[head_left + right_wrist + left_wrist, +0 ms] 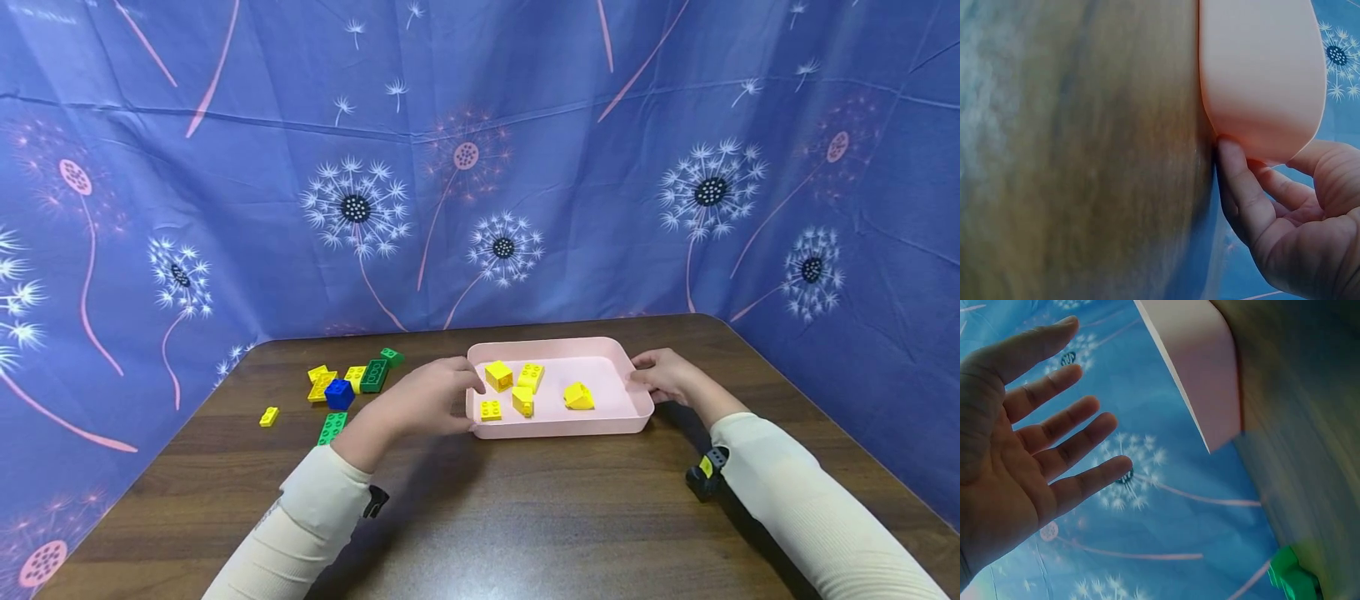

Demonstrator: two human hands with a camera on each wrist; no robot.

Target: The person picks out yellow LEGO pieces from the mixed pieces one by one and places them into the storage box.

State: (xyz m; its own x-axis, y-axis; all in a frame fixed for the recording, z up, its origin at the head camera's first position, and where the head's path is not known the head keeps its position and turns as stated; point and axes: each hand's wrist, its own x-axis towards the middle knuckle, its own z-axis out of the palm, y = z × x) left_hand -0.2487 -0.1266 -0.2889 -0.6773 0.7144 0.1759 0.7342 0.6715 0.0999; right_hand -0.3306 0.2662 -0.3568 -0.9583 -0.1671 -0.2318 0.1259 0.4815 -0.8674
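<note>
Near the back edge of the brown tabletop [555, 508], a pink tray [562, 428] sits flat, five yellow bricks [531, 376] inside, mostly in its left half. The left hand [431, 396] spreads its fingers just beside the left wall, apart from it; the right hand [672, 380] pinches the right end, thumb at the rim, fingers low. Wood stretches wide before the tray's front wall, while loose bricks [340, 394] crowd beyond the left hand.
</note>
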